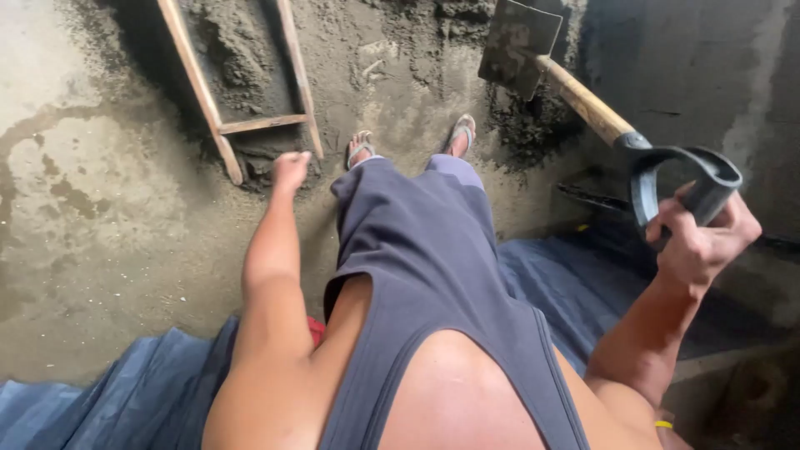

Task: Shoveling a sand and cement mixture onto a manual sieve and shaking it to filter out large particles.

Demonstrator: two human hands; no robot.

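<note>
My right hand (pixel 700 237) grips the dark D-shaped handle of a shovel (pixel 583 100), whose wooden shaft runs up and left to a dirty metal blade held above the ground. My left hand (pixel 290 169) hangs at my side with the fingers curled into a loose fist and nothing in it, close to the lower end of a wooden frame (pixel 258 123). I stand in sandals on a damp concrete floor (pixel 100 208), wearing a grey sleeveless top.
The wooden frame lies over a heap of dark sand or mortar (pixel 242 50) at the top. More dark wet material (pixel 533 125) sits under the shovel blade. A blue tarp (pixel 133 392) spreads behind my feet. A grey wall (pixel 708 67) rises at the right.
</note>
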